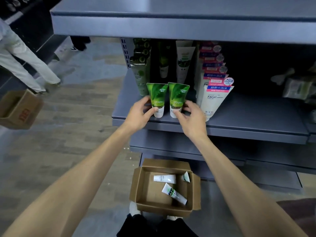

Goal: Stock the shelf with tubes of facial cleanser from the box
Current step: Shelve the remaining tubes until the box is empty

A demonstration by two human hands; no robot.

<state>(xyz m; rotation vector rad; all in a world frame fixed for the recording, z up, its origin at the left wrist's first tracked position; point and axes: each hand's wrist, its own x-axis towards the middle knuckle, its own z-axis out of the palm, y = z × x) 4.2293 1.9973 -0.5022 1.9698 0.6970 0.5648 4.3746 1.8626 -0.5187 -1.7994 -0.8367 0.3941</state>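
Left hand: my left hand curls around the left green tube, thumb on its white cap end, fingers behind.
Right hand: my right hand grips the right green tube the same way.
Green tubes: I count two, upright, caps down, side by side near the front edge of the shelf; green leaf print, white lower part.
Box: one open cardboard box on the floor below, holding three white tubes lying loose.
Neighbours: a row of white facial tubes just right; darker green tubes behind.
Further: a second cardboard box at far left.
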